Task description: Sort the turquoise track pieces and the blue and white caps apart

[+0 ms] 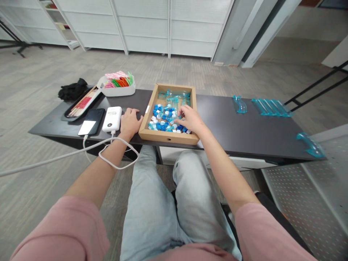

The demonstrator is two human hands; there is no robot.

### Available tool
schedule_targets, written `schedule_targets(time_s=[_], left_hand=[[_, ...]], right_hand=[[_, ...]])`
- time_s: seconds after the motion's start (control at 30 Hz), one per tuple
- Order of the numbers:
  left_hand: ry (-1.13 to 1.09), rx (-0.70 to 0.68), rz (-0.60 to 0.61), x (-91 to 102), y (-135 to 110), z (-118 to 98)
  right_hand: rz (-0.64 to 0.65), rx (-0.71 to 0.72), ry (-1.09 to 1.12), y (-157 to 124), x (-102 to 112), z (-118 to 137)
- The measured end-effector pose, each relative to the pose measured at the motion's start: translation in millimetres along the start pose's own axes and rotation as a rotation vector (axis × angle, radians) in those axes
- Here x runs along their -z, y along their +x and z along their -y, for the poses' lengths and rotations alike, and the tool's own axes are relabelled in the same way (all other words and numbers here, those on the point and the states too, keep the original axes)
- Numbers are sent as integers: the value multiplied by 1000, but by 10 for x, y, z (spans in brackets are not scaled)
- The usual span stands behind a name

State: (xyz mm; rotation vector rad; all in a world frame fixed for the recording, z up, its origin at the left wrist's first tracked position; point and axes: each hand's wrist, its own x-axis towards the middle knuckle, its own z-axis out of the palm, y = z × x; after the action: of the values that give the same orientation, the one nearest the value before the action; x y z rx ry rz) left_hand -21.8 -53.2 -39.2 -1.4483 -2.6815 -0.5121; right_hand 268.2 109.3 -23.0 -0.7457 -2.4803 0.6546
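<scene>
My left hand (131,121) lies flat on the dark table, fingers loosely apart, between a white power bank and a shallow cardboard box (170,137). Its thumb is at the box's left wall. Over the box's right side, my right hand (191,117) reaches in with bent fingers, thumb and forefinger apart. Its fingertips are among small blue and white pieces (163,125) heaped in the near part of the box. Clear turquoise plastic parts (174,97) lie in the far part. I see nothing held in either hand.
Left are a white power bank (112,119) with cables, a phone (91,122), a tray of sticks (83,103), black cloth (73,89) and a white basket (119,91) of colourful strips. Right are turquoise parts: one single (239,104), a row (272,107), another near the edge (310,144).
</scene>
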Motion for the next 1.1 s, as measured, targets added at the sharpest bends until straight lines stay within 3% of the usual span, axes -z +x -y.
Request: schedule_targets(time_s=[0.33, 0.63, 1.1], left_hand=[[-4, -1, -1, 9, -12, -19], [3, 12, 46, 73, -36, -72], [13, 10, 128, 229, -89, -124]], right_hand=[[-45, 22, 73, -36, 39, 8], [-208, 149, 219, 7, -79, -194], [-364, 45, 315, 98, -162, -294]])
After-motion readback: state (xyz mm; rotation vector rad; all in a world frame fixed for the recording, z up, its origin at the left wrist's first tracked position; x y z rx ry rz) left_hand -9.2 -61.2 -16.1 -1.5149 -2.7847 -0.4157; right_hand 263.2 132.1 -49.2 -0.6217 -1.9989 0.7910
